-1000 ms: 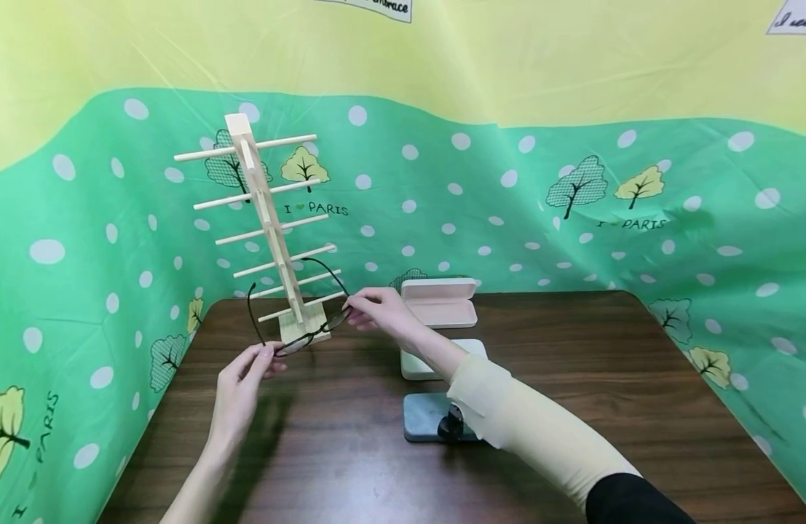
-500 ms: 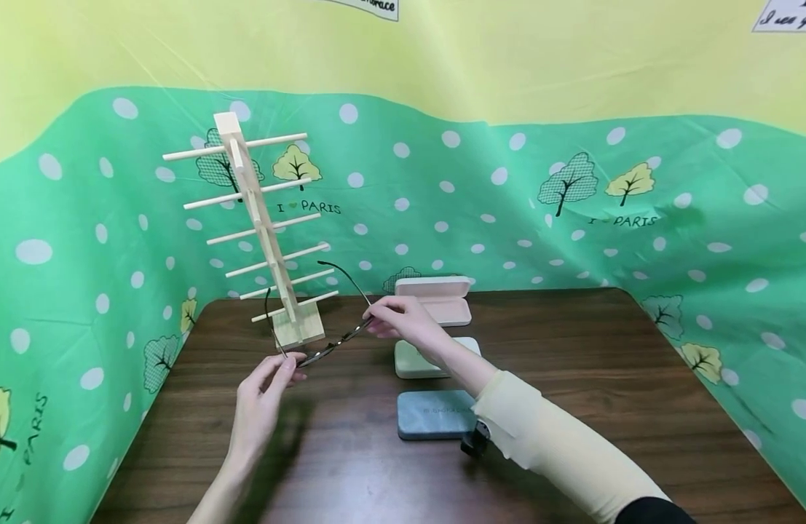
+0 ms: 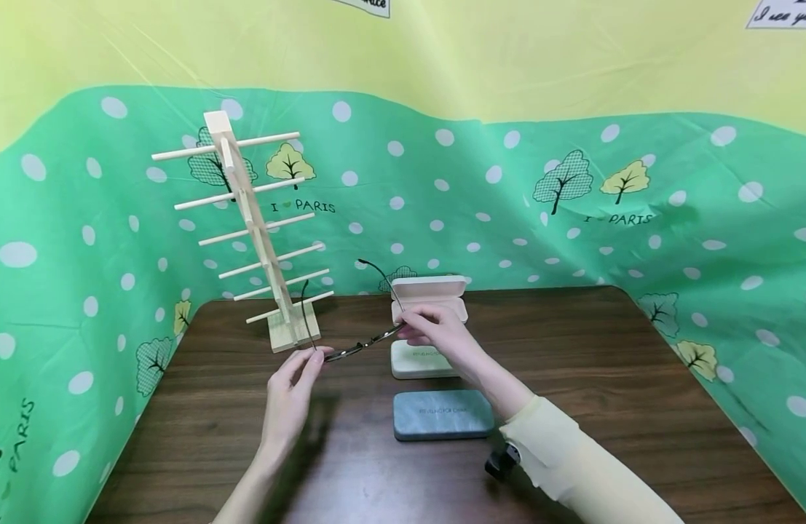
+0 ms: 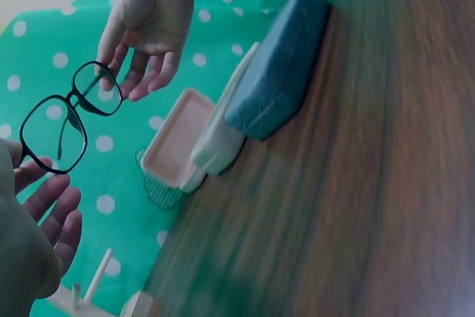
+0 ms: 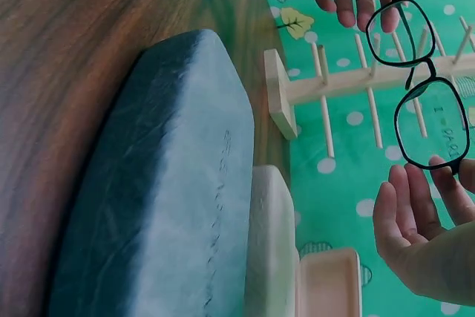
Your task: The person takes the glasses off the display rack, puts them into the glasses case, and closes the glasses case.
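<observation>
A pair of black-framed eyeglasses (image 3: 358,348) is held up between both hands, over the table and in front of the cases. My left hand (image 3: 290,397) pinches one end of the frame near its hinge. At the other end my right hand (image 3: 442,338) grips the frame by its hinge. Both temples are unfolded and point away toward the backdrop. The wrist views show clear lenses (image 4: 53,133) in a dark rim. To the left, a wooden rack (image 3: 255,225) with several pegs per side stands without glasses on it.
A pink case (image 3: 429,288) lies open at the back, a pale green case (image 3: 419,360) lies closed in the middle, and a blue case (image 3: 442,415) lies closed nearest me. A green dotted cloth (image 3: 481,211) hangs behind the dark wooden table (image 3: 606,378).
Both hands have carried the eyeglasses to the right, away from the rack and toward the cases. The head view has shifted slightly.
</observation>
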Tool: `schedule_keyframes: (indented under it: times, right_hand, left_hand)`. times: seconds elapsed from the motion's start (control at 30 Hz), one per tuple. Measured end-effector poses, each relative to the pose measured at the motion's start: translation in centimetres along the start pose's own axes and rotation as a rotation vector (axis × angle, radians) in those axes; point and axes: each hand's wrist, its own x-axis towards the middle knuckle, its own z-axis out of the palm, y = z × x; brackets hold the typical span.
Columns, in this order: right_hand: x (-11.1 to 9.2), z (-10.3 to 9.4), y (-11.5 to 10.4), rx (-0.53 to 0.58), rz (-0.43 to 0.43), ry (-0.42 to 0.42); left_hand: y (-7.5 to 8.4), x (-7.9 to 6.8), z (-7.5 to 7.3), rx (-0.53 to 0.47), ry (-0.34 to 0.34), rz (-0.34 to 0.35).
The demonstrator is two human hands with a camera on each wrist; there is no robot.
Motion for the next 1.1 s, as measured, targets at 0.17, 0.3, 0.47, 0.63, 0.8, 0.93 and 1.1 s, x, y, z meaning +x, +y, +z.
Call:
schedule_keyframes:
  times: [0.17,0.3,0.47,0.63,0.8,0.93,1.1]
  right_hand:
    - [-1.3,-1.2,0.4,0.007,-0.002,0.060]
    - [-2.2,-1.9,0.7,0.022,-0.004,0.104]
    - [-3.4,-2.4,1.2,0.036,-0.015,0.145]
    - [-4.5,-2.8,1.5,0.043,-0.021,0.192]
    - [-5.4,-3.2,1.7,0.037,-0.035,0.243]
    - [-6.2,-3.5,2.0,0.050,-0.069,0.266]
    - [-7.0,-3.9,2.1,0.048,-0.091,0.292]
  left_hand:
    - [0.6,0.5,1.6,-0.015,-0.009,-0.012]
    - [0.9,0.8,2.7,-0.047,-0.003,-0.033]
    - [1.2,1.0,3.9,-0.073,0.012,-0.041]
    - [1.5,1.0,4.9,-0.077,0.013,-0.045]
    - [1.8,0.7,5.8,-0.061,0.019,-0.050]
    - [1.9,0.5,6.6,-0.080,0.015,-0.047]
    - [2.0,0.1,7.4,-0.135,0.004,-0.057]
